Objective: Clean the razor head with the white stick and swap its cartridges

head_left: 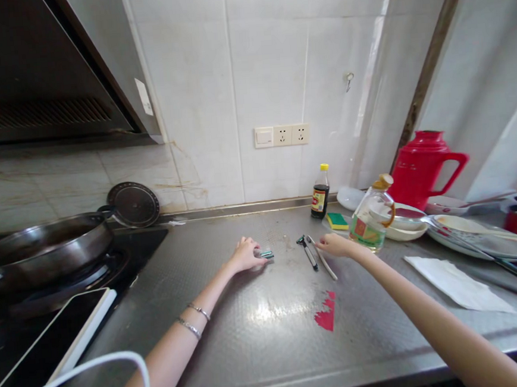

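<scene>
My left hand (pixel 245 255) is closed around a small clear-and-teal piece (pixel 267 254) low over the steel counter; its fingers hide part of it. To the right, a razor (pixel 308 253) with a black-and-silver handle lies on the counter. Beside it is a slim, pale, stick-like handled tool (pixel 327 267), slightly curved. The fingertips of my right hand (pixel 334 245) are pinched at its upper part, so its kind cannot be made out. Nearer to me lies a torn red scrap (pixel 326 312), flat on the metal.
Behind my right hand stand a soy sauce bottle (pixel 320 194), a green-and-yellow sponge (pixel 337 221) and a glass oil jug (pixel 370 220). A red thermos (pixel 420 169), plates (pixel 477 242) and a white napkin (pixel 456 282) occupy the right. At left are a pan (pixel 43 246) and a white-edged device (pixel 79 333).
</scene>
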Demonstrator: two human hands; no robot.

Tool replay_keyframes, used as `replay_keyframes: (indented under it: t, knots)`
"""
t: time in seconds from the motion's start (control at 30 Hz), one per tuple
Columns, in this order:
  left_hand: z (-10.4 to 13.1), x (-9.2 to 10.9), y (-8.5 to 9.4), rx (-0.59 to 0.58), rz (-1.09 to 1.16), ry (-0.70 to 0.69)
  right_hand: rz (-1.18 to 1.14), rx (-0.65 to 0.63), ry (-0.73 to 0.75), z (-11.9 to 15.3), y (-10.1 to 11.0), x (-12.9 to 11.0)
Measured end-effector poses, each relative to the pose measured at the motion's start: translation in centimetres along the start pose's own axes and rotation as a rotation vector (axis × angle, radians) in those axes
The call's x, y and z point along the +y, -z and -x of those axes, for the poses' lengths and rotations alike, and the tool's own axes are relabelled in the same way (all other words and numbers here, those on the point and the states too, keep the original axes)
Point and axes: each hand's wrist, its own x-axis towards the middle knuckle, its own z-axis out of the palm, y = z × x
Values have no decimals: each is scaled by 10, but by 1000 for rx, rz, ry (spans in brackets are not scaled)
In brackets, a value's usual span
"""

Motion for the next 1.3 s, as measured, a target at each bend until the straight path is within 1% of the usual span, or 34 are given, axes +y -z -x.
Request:
replay_keyframes:
  t: [0.03,0.1,0.17,0.23,0.37,0.43,0.5,0.57,0.63,0.73,0.87,0.97,1.07,1.3]
  knots:
    - [0,3,2,6,7,-25,-5,20,32,3,3,-1]
    - [0,12,6,10,10,-87,-29,61,151,11,9,-6]
    - [0,25,11,17,8,-149,-62,102,313,20,14,-17]
    - [-1,41,16,23,-2,-222,-82,124,430,30,19,-30]
    - [1,74,25,22,-16,-338,-62,76,495,48,23,-58]
    - [3,85,28,17,-39,-358,-46,66,497,54,24,-66]
    - [5,91,29,18,-61,-361,-37,81,495,56,23,-69]
    - [8,93,30,24,-58,-342,-36,107,494,55,22,-64]
    - [11,91,30,29,-34,-301,-40,124,490,48,20,-51]
    - [14,84,31,12,8,-237,-40,108,447,33,17,-17]
    - [19,64,34,-8,33,-175,-18,26,313,12,10,35]
    - [22,48,34,-15,32,-132,-23,7,244,2,2,61]
    - [26,35,33,-26,33,-93,-45,11,220,-4,-6,70]
    - [34,5,25,-33,44,-7,-63,-5,197,-13,-13,71]
